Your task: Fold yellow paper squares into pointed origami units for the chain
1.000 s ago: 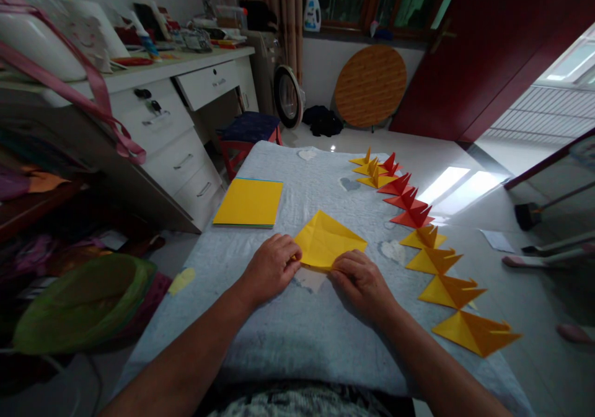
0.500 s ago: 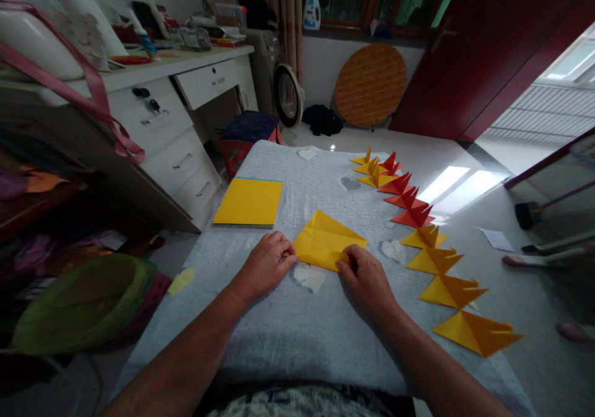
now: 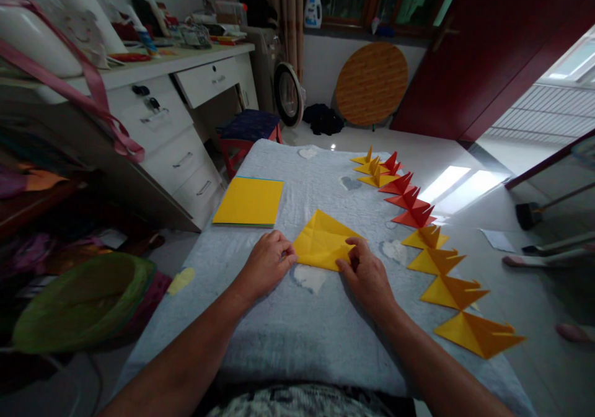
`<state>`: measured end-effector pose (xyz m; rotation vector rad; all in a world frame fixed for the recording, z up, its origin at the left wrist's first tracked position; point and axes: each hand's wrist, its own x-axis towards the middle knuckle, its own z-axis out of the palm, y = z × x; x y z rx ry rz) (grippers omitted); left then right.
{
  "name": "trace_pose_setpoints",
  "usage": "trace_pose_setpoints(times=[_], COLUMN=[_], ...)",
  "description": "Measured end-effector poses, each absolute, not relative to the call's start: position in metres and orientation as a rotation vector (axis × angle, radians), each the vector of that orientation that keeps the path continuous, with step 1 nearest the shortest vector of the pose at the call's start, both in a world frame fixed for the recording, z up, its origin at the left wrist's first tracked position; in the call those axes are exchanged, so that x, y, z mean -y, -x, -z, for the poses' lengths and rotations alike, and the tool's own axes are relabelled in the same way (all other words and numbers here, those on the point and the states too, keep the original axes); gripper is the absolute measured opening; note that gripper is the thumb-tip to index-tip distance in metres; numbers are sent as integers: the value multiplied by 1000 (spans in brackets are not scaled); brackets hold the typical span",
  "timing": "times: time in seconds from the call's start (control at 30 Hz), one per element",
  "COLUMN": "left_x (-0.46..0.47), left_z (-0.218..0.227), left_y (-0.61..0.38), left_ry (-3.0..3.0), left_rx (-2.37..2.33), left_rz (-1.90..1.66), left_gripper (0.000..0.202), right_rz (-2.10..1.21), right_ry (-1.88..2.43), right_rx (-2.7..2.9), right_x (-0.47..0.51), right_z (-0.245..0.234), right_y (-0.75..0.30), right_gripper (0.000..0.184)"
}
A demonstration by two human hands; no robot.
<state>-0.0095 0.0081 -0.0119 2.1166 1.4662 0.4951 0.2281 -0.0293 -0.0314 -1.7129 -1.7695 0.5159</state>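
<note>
A sheet of yellow origami paper (image 3: 320,238), folded along its near edge and creased, lies flat on the cloth-covered table in front of me. My left hand (image 3: 269,259) is closed at the sheet's left corner, thumb and forefinger pinched there. At its right side rests my right hand (image 3: 367,274); the thumb touches the near edge and the forefinger is lifted apart over the paper. Further left is a neat stack of square paper (image 3: 248,201), yellow on top. Folded yellow paper cranes (image 3: 450,290) and red paper cranes (image 3: 411,200) stand in a row along the right.
A pale blue tablecloth (image 3: 279,342) with heart patches covers the table. A stool (image 3: 248,126) stands beyond its far left corner, near a white desk (image 3: 171,138). On the left is a green basket (image 3: 83,305). A round wooden board (image 3: 372,84) leans against the far wall.
My right forefinger has lifted away from the thumb, opening the pinch on the paper's right side. The left hand and the sheet have barely moved.
</note>
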Motion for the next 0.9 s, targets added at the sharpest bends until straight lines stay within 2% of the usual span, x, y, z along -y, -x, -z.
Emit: trace_pose_setpoints(times=[0.57,0.7,0.9], left_x=[-6,-5,-6], left_z=[13,12,10], left_y=[12,15,21], left_ry=[-2249,-2199,-2128], left_rx=[-1537,-1501,-1453], left_rz=[-418,-425,-403], left_gripper=[7,1,5], right_rz=[-463,-463,-480], right_ry=[1746,1726,1746], right_rx=[1751,1756,1740], right_x=[26,26,27], right_z=[32,35,35], right_y=[-227,-227,-227], right_gripper=[30,31,31])
